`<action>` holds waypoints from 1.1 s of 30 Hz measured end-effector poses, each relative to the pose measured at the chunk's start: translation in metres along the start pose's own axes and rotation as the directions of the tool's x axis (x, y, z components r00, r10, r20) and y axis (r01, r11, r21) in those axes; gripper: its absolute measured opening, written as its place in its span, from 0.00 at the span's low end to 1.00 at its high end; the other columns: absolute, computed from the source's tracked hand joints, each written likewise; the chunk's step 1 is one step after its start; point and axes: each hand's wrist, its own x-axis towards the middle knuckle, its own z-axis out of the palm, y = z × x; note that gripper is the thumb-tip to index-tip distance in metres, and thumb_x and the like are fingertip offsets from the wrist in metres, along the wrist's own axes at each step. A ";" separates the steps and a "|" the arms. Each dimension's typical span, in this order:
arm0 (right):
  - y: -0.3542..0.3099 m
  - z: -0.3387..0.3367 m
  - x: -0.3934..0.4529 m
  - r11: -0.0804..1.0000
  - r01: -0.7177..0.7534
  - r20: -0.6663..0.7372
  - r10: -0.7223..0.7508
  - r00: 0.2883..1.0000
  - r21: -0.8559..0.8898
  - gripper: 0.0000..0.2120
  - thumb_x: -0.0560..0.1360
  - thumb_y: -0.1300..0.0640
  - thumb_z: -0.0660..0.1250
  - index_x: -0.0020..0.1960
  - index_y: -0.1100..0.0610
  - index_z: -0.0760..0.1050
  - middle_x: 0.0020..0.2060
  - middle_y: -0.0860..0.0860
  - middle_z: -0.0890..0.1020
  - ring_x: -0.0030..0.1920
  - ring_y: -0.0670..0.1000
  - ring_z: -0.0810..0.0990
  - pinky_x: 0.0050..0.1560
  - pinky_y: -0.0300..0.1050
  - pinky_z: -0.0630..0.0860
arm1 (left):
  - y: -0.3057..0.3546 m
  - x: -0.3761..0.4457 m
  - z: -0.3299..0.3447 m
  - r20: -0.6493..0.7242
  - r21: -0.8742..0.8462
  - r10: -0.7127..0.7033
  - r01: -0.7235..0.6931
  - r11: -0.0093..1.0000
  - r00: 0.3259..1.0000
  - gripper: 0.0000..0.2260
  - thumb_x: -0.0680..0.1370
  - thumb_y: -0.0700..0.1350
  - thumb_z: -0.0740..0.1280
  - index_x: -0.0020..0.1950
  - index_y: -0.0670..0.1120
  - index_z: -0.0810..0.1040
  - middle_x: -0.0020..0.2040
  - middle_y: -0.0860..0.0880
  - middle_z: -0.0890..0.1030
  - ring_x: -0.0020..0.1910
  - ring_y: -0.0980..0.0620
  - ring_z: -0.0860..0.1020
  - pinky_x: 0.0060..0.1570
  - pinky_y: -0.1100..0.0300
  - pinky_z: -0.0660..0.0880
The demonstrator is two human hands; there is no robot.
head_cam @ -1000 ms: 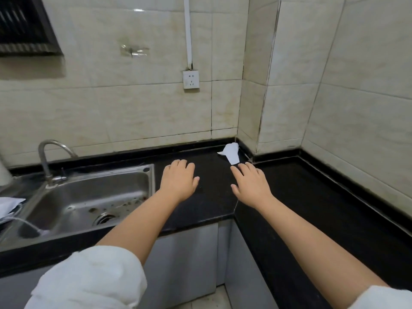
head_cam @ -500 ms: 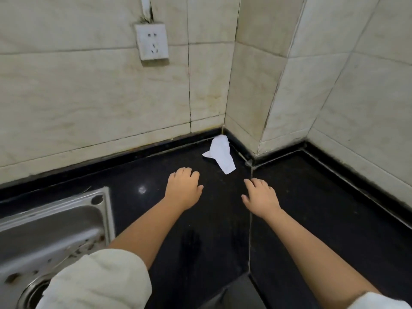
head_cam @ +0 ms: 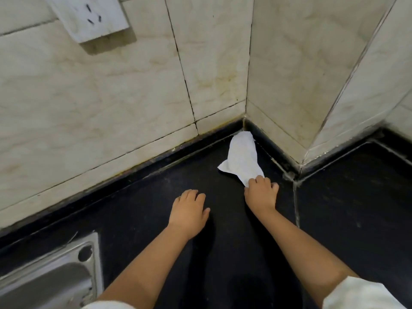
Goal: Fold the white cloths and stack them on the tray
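Cloth [head_cam: 242, 159] is now seemingly pinched by right hand [head_cam: 260, 194]; left hand [head_cam: 189, 210] stays spread.

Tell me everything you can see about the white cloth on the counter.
The cloth is small, white and thin, with a faintly textured surface, crumpled into a long uneven shape, not folded. It lies on the black counter, its far end tucked into the wall corner and a pointed flap sticking out to the left. The right hand has its curled fingers on the near end; the left hand is apart from it.
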 end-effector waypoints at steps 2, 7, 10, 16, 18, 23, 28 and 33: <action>0.002 0.002 0.008 1.000 0.005 -0.010 -0.005 1.000 -0.001 0.11 0.78 0.59 0.55 0.56 0.58 0.73 0.56 0.54 0.75 0.60 0.56 0.70 0.65 0.52 0.60 | 0.001 0.007 0.007 0.027 -0.021 -0.003 0.003 1.000 1.000 0.21 0.81 0.53 0.55 0.73 0.47 0.61 0.74 0.47 0.60 0.74 0.48 0.57 0.73 0.53 0.57; 0.002 -0.009 0.004 0.991 0.078 -0.085 -0.069 0.994 0.105 0.10 0.76 0.63 0.55 0.50 0.59 0.74 0.52 0.55 0.77 0.56 0.56 0.73 0.60 0.49 0.61 | 0.003 0.012 0.012 0.000 -0.089 0.015 -0.015 0.996 1.000 0.22 0.80 0.52 0.56 0.73 0.48 0.60 0.74 0.48 0.61 0.73 0.49 0.58 0.72 0.54 0.59; 0.000 -0.036 -0.027 0.952 0.200 -0.138 -0.171 0.976 0.232 0.08 0.78 0.60 0.56 0.50 0.59 0.74 0.49 0.55 0.78 0.53 0.56 0.74 0.55 0.48 0.63 | 0.013 0.009 0.004 -0.109 -0.133 0.054 -0.068 0.989 0.993 0.25 0.79 0.52 0.59 0.74 0.47 0.58 0.73 0.48 0.62 0.72 0.49 0.60 0.71 0.54 0.61; 0.015 -0.098 -0.146 0.842 0.362 -0.165 -0.322 0.932 0.400 0.05 0.76 0.60 0.62 0.46 0.60 0.75 0.37 0.49 0.75 0.40 0.50 0.72 0.45 0.40 0.64 | 0.057 -0.033 -0.011 -0.381 -0.107 0.328 -0.394 0.913 0.864 0.12 0.72 0.47 0.61 0.43 0.44 0.83 0.51 0.43 0.82 0.49 0.44 0.81 0.44 0.53 0.77; 0.029 -0.110 -0.190 0.851 0.293 -0.154 -0.250 0.956 0.437 0.04 0.75 0.62 0.63 0.45 0.61 0.75 0.37 0.49 0.75 0.38 0.47 0.72 0.39 0.36 0.65 | 0.068 -0.061 -0.008 -0.403 -0.110 0.433 -0.512 0.852 0.806 0.12 0.69 0.46 0.59 0.31 0.45 0.79 0.34 0.49 0.81 0.32 0.49 0.80 0.31 0.60 0.74; 0.072 -0.137 -0.284 0.921 0.120 -0.120 -0.080 0.989 0.370 0.06 0.72 0.66 0.61 0.46 0.63 0.76 0.41 0.50 0.76 0.42 0.49 0.74 0.37 0.34 0.65 | 0.106 -0.120 -0.006 -0.251 -0.420 0.531 -0.585 0.694 0.810 0.07 0.79 0.39 0.57 0.48 0.41 0.75 0.39 0.48 0.77 0.39 0.51 0.74 0.38 0.61 0.66; 0.116 -0.173 -0.358 0.918 -0.051 -0.183 0.133 0.974 0.392 0.09 0.73 0.66 0.62 0.49 0.59 0.78 0.42 0.48 0.78 0.44 0.47 0.76 0.43 0.35 0.70 | 0.166 -0.160 -0.035 -0.078 -0.701 0.689 -0.531 0.476 0.720 0.10 0.81 0.40 0.54 0.45 0.47 0.73 0.41 0.52 0.74 0.42 0.56 0.71 0.42 0.64 0.68; 0.158 -0.210 -0.414 0.910 -0.163 -0.277 0.281 0.919 0.382 0.07 0.74 0.63 0.64 0.48 0.60 0.81 0.40 0.50 0.81 0.42 0.46 0.76 0.38 0.25 0.67 | 0.228 -0.186 -0.052 -0.038 -0.386 0.864 -0.805 0.450 0.501 0.10 0.73 0.57 0.62 0.38 0.53 0.67 0.37 0.54 0.73 0.38 0.54 0.73 0.40 0.57 0.69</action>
